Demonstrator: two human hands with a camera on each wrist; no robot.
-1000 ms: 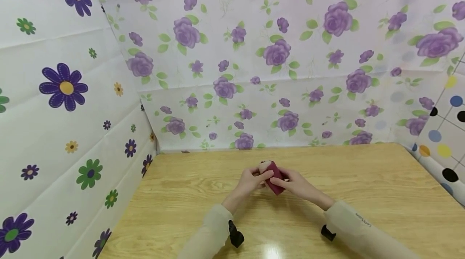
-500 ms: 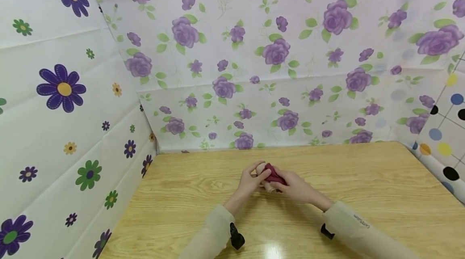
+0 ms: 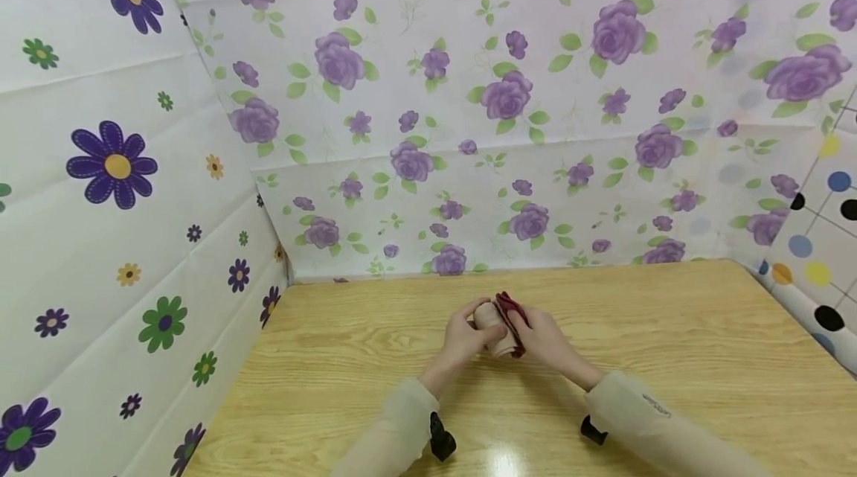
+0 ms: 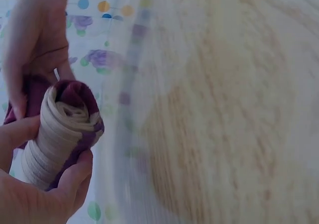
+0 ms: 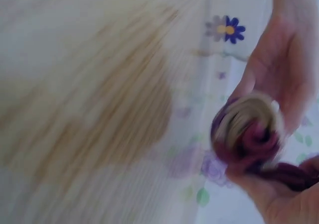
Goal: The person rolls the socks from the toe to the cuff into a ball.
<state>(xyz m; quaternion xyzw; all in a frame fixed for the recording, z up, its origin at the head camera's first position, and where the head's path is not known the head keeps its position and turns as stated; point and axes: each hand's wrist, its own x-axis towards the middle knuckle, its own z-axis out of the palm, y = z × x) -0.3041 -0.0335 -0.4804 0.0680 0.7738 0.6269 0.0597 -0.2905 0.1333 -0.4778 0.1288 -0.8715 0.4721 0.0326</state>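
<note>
A rolled pair of knit socks (image 3: pixel 492 322) is held between both hands over the wooden table. In the left wrist view the roll (image 4: pixel 52 134) shows ribbed beige knit, a purple patch and maroon inside its coiled end. My left hand (image 3: pixel 463 334) grips the beige roll, thumb on the near side and fingers round the far side. My right hand (image 3: pixel 544 339) pinches the maroon part (image 3: pixel 509 306), which stands off the roll's right side as a loose flap. The right wrist view shows the roll's other end (image 5: pixel 249 129), a spiral of beige and maroon layers.
The wooden table (image 3: pixel 348 402) reaches back to a wall sheet (image 3: pixel 428 202) printed with purple roses. A daisy-print sheet (image 3: pixel 167 239) hangs along the left, and a dotted sheet (image 3: pixel 817 239) stands at the right. Black wrist straps (image 3: pixel 442 438) show at the sleeves.
The maroon part covered the front of the roll; my right hand has drawn it to the right, and the beige roll now shows. My left hand keeps its grip in nearly the same place.
</note>
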